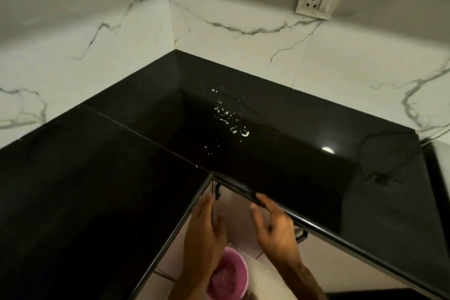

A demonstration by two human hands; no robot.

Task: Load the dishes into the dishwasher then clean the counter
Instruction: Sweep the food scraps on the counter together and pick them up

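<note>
A glossy black L-shaped counter [97,190] fills the corner. Small white crumbs [229,119] lie scattered on it near the back wall. My left hand [207,231] hovers in front of the counter's inner corner, fingers straight and holding nothing. My right hand [275,226] is just below the counter's front edge, fingers spread and relaxed, also holding nothing. Below both hands, on the floor, stands a pink bucket [229,275] with something pinkish inside. No dishes or dishwasher are in view.
White marble-patterned tiles [243,56] cover both walls, with a wall socket [317,0] at upper right. A white appliance edge [442,168] shows at far right. Cabinet handles [217,190] hang under the counter edge.
</note>
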